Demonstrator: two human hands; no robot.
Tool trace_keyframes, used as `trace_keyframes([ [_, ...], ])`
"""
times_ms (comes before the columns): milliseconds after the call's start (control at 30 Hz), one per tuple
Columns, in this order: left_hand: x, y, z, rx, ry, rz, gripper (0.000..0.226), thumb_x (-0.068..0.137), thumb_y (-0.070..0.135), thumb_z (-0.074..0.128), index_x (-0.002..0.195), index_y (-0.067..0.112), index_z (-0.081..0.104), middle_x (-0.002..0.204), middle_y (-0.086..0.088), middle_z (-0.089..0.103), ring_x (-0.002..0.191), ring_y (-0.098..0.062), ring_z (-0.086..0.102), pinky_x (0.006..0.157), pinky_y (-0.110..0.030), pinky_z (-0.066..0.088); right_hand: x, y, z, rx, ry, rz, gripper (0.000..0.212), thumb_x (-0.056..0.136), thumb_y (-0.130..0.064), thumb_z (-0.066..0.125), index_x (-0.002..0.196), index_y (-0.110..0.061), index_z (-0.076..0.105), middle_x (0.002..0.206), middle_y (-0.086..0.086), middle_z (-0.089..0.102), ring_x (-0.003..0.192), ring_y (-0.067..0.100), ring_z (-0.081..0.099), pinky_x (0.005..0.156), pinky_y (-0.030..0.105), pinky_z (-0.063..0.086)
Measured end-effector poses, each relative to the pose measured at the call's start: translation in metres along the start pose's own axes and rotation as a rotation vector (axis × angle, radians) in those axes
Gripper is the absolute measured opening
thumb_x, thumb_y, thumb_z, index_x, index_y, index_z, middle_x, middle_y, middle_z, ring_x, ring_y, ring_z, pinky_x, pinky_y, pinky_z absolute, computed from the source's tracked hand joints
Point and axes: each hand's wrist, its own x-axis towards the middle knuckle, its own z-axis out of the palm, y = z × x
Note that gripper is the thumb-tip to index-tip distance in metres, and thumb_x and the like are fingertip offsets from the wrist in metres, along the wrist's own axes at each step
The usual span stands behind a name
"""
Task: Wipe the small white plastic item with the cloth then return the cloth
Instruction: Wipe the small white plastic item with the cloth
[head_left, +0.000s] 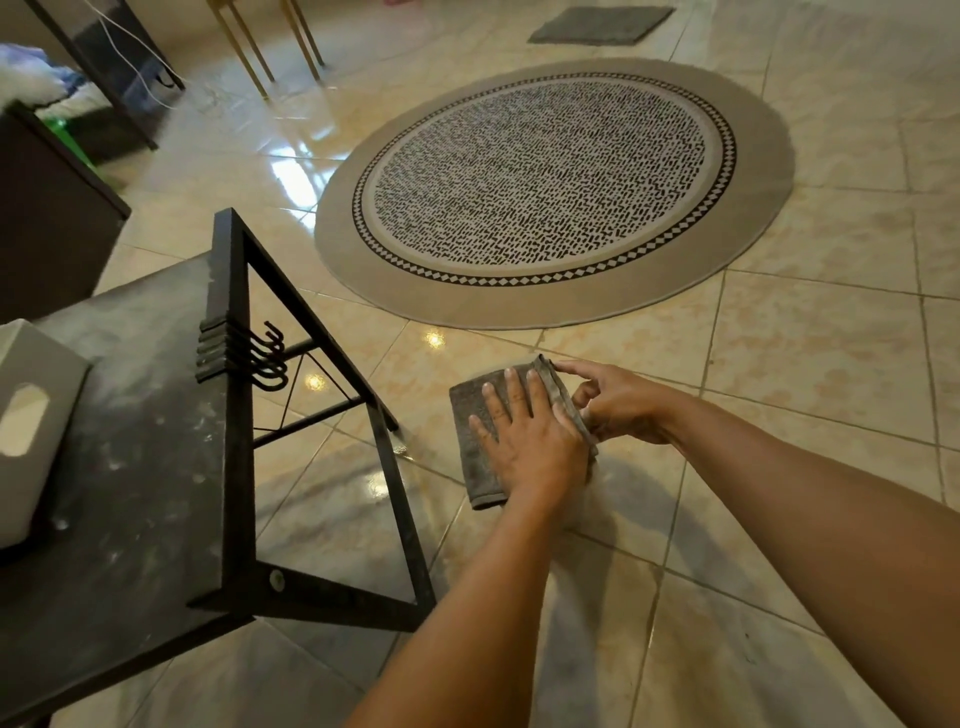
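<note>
Pressing flat on a grey cloth (480, 441), the left hand (530, 441) lay with its fingers spread and straight across the upper face, at about five o'clock from the frame's centre. The right hand (618, 408) met the cloth's right edge from three o'clock, its forefinger stretched to the top corner and the other fingers curled under the fold, so it seemed to pinch that edge. The cloth was folded and held in the air above the tiled floor (779, 519). The white plastic item could not be made out; whether it sat inside the fold I cannot tell. At nine o'clock stood a dark table (130, 467) with hooks (270, 358) on its frame and a white box (31, 426). At twelve o'clock lay a round rug (550, 192).
</note>
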Motion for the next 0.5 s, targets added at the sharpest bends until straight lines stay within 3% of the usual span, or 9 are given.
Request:
trace_keyframes([
  [200, -0.003, 0.007, -0.01, -0.109, 0.043, -0.016, 0.06, 0.106, 0.043, 0.017, 0.158, 0.026, -0.006, 0.164, 0.0, -0.02, 0.149, -0.024, -0.024, 0.119, -0.054, -0.015, -0.002, 0.004, -0.009, 0.003, 0.011, 0.019, 0.092, 0.08, 0.021, 0.053, 0.155, -0.028, 0.03, 0.079, 0.007, 0.055, 0.068, 0.016, 0.061, 0.062, 0.032, 0.056],
  [267, -0.005, -0.005, -0.017, -0.172, 0.153, -0.105, 0.064, 0.105, 0.046, 0.023, 0.159, 0.023, -0.004, 0.165, 0.0, -0.014, 0.152, -0.024, -0.014, 0.12, -0.054, -0.009, -0.004, 0.005, -0.013, 0.011, 0.008, 0.025, 0.094, 0.079, 0.023, 0.053, 0.155, -0.028, 0.03, 0.078, 0.006, 0.054, 0.066, 0.015, 0.061, 0.061, 0.033, 0.057],
  [333, -0.005, -0.023, -0.023, -0.287, 0.199, -0.274, 0.071, 0.103, 0.048, 0.031, 0.158, 0.017, -0.001, 0.167, -0.007, 0.006, 0.153, -0.028, 0.007, 0.121, -0.053, 0.007, -0.005, 0.006, -0.015, 0.009, 0.011, 0.031, 0.094, 0.079, 0.024, 0.051, 0.155, -0.028, 0.03, 0.079, 0.006, 0.054, 0.068, 0.016, 0.061, 0.059, 0.032, 0.057],
  [400, -0.002, -0.038, -0.027, -0.454, 0.164, -0.434, 0.067, 0.1, 0.05, 0.041, 0.152, 0.011, 0.023, 0.145, -0.012, 0.046, 0.13, -0.032, 0.046, 0.108, -0.051, 0.039, -0.005, 0.005, -0.016, 0.003, 0.01, 0.034, 0.094, 0.079, 0.025, 0.051, 0.154, -0.028, 0.031, 0.082, 0.008, 0.054, 0.071, 0.019, 0.061, 0.056, 0.03, 0.057],
  [467, 0.001, -0.046, -0.028, -0.594, 0.089, -0.494, 0.051, 0.097, 0.052, 0.045, 0.12, 0.008, 0.055, 0.11, -0.007, 0.062, 0.099, -0.028, 0.06, 0.091, -0.048, 0.052, -0.005, 0.004, -0.016, -0.004, 0.016, 0.038, 0.093, 0.08, 0.025, 0.051, 0.154, -0.028, 0.031, 0.083, 0.008, 0.053, 0.071, 0.019, 0.061, 0.055, 0.03, 0.057],
  [500, 0.001, -0.048, -0.028, -0.647, 0.068, -0.488, 0.046, 0.096, 0.053, 0.047, 0.101, 0.009, 0.062, 0.097, -0.007, 0.066, 0.091, -0.029, 0.064, 0.087, -0.049, 0.054, -0.006, 0.004, -0.017, -0.01, 0.02, 0.039, 0.094, 0.079, 0.025, 0.051, 0.154, -0.028, 0.031, 0.083, 0.007, 0.052, 0.071, 0.018, 0.06, 0.056, 0.031, 0.057],
])
